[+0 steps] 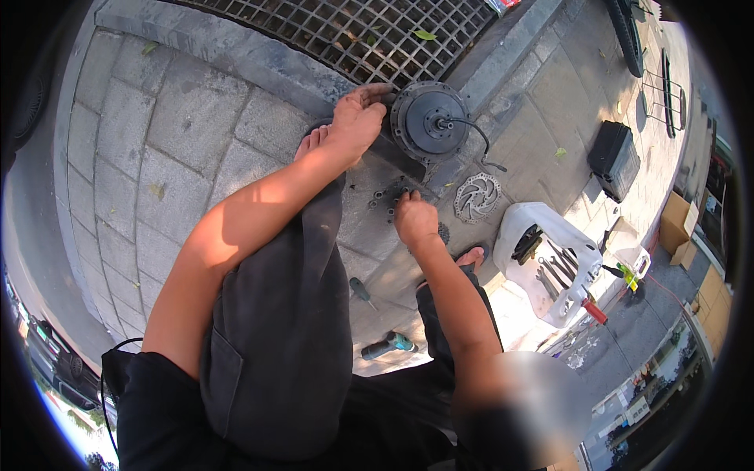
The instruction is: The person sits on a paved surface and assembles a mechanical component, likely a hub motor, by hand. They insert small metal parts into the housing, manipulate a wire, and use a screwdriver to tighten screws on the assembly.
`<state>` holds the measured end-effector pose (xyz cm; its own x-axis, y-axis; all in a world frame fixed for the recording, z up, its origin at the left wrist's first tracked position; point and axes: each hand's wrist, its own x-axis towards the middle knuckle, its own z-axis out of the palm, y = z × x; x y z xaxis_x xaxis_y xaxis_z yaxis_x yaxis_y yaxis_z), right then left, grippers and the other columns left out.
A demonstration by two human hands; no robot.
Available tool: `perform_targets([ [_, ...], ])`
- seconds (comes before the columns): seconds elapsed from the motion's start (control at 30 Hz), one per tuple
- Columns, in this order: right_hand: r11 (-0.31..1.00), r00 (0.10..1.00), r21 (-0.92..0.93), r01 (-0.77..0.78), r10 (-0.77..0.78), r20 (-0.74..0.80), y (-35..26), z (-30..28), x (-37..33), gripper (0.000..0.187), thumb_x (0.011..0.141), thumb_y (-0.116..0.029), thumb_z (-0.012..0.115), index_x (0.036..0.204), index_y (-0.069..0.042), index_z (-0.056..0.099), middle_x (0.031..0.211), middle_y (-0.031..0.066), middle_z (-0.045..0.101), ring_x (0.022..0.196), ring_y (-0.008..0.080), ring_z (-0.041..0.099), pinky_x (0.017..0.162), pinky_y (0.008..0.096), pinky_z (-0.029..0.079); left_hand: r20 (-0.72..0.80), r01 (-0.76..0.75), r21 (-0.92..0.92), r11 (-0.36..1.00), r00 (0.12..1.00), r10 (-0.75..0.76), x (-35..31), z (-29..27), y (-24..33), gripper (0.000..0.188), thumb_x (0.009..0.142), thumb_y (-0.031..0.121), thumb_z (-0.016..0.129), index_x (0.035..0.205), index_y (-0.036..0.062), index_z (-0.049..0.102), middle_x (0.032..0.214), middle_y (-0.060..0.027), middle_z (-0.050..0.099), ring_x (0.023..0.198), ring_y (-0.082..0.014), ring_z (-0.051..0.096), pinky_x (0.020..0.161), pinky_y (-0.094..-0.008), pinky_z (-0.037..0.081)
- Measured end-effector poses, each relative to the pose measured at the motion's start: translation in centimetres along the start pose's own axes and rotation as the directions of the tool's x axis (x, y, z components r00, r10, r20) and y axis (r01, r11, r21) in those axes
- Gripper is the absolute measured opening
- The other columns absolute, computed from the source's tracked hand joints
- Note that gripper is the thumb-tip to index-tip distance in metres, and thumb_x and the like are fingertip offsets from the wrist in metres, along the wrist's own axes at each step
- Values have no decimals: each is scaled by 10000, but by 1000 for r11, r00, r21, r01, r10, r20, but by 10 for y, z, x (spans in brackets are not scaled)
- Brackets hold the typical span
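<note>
Head view: the right hand [415,217] seemingly sorts small parts [378,194], left hand [359,124] at the hub motor [429,118] — fingers' [405,197] grip I cannot tell — next likely needing precise pinching

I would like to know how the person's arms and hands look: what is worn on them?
The left hand and right hand wear no gloves, and no watch shows. The left sleeve is short and black; blur partly hides the dark right sleeve. The left fingers look smudged.
</note>
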<state>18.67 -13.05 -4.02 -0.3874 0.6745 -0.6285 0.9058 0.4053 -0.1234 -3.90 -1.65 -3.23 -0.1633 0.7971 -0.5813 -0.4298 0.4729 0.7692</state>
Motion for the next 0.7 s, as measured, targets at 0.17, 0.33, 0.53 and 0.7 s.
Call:
perform_targets([
  [0.17,999,999,-7,33,-33,21,10,4,-1,253,888,-127,615,1082,26,669,1049,211,709,924,351,753,768,438,615,18,6,-80,997,1000,-5,6,-4,-6,444,922,-43,551,1356,-23,639,1250,-87,718,1075,-145,668,966,-273,510],
  [0.33,995,997,96,-11,3,80,7,-1,-1,321,876,-200,663,1087,42,669,1072,250,728,954,389,745,814,463,609,26,-117,13,993,993,116,-2,-6,-2,414,923,2,588,1332,-33,647,1223,-96,724,1091,-144,663,995,-287,509],
  [0.53,800,963,537,-266,246,110,-3,-26,-6,377,843,-249,720,1069,50,673,1041,283,739,981,476,715,851,503,580,408,-507,661,553,862,302,-46,-18,32,352,890,173,774,1206,33,712,1118,-102,688,978,-268,698,844,-335,550],
  [0.7,556,946,785,-275,300,119,-9,-46,-10,337,837,-209,718,1061,43,719,932,262,753,893,395,747,794,443,571,384,-487,716,500,873,300,-43,-12,28,357,901,260,793,1177,51,708,1110,-130,672,949,-360,683,830,-418,544],
])
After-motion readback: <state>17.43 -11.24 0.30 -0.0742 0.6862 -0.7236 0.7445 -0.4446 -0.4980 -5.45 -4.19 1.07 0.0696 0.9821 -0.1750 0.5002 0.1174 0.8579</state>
